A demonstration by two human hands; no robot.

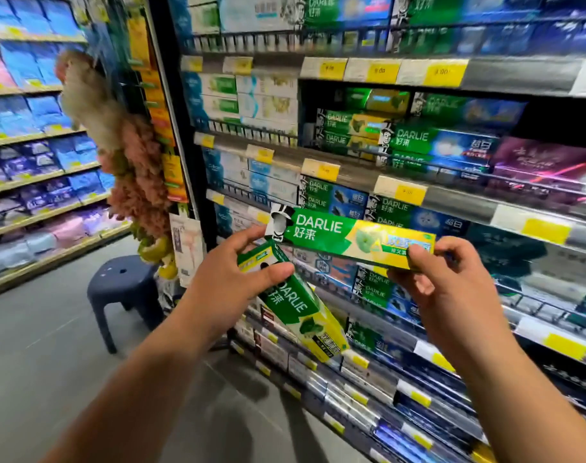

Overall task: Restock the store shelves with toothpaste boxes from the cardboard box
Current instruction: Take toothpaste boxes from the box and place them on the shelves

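Two green and yellow Darlie toothpaste boxes are in front of the shelves. The upper toothpaste box (348, 237) lies level; my right hand (448, 282) pinches its right end, and the fingertips of my left hand (238, 279) touch its left end. My left hand also grips the top of the lower toothpaste box (301, 309), which slants down to the right. Behind them stand the store shelves (452, 195), filled with rows of toothpaste boxes. The cardboard box is out of view.
A dark plastic stool (121, 285) stands on the grey floor at the left of the shelf unit. Fluffy dusters (118, 145) hang on the unit's end. Across the aisle at far left, shelves (34, 135) hold blue and pink packs. Yellow price tags line the shelf edges.
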